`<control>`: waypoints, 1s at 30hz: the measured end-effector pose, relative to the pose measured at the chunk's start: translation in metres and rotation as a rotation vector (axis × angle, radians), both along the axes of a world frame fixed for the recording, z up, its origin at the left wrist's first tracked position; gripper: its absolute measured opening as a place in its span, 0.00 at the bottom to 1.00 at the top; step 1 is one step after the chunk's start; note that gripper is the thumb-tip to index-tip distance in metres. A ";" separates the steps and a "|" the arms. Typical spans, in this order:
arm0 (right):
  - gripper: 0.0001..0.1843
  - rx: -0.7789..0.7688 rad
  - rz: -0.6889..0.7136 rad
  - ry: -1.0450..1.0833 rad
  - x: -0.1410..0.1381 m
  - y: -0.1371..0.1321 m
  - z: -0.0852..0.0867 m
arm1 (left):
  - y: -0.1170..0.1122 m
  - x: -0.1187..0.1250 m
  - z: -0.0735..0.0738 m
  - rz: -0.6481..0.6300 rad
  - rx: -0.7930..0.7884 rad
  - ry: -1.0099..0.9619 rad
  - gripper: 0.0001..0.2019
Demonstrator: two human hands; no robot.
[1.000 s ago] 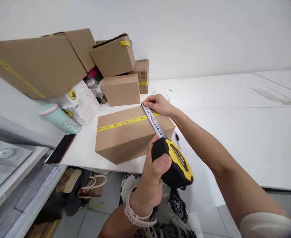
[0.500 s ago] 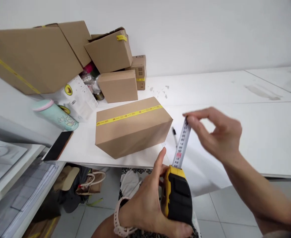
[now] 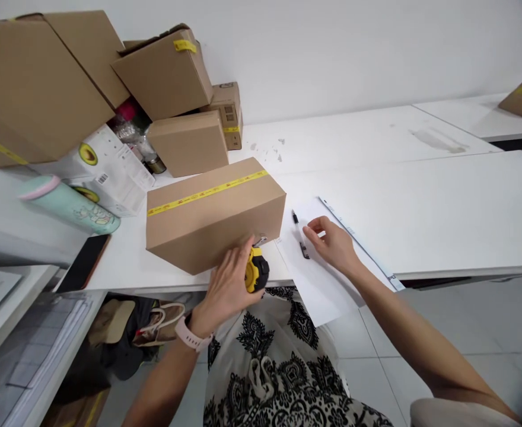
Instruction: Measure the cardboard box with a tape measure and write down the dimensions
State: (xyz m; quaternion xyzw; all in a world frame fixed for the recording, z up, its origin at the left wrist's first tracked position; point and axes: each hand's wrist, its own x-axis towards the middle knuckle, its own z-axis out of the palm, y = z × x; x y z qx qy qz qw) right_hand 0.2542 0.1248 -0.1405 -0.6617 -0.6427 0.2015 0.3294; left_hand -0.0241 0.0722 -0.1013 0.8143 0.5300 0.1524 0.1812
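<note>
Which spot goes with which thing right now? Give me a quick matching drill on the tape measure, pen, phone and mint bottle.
Things:
1. tape measure
2. pen
3. phone
4. mint bottle

Places:
A. on the white sheet, beside the right hand
B. lying on its side, left of the taped box
C. in the left hand, by the taped box
D. flat at the table's near-left edge

Pairs: 1-C, 2-A, 3-D, 4-B

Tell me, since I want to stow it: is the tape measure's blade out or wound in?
Wound in: almost no blade shows outside the tape measure in the left hand.
</note>
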 end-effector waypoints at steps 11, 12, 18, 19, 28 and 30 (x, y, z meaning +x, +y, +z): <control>0.17 -0.143 0.032 -0.302 -0.011 0.019 -0.022 | 0.003 -0.049 0.131 -0.054 0.417 0.047 0.43; 0.17 -0.148 0.020 -0.310 -0.012 0.019 -0.022 | 0.013 -0.049 0.140 -0.049 0.460 0.115 0.42; 0.23 -0.136 -0.019 -0.344 -0.013 0.020 -0.021 | 0.069 -0.053 0.153 0.005 0.414 0.365 0.40; 0.23 -0.134 -0.022 -0.343 -0.013 0.020 -0.021 | 0.074 -0.054 0.152 -0.005 0.406 0.374 0.40; 0.18 0.000 -0.125 0.018 0.002 0.022 -0.035 | 0.095 -0.062 0.121 -0.058 0.421 0.314 0.29; 0.17 0.045 -0.155 0.199 0.005 0.021 -0.036 | 0.095 -0.059 0.112 -0.005 0.529 0.319 0.29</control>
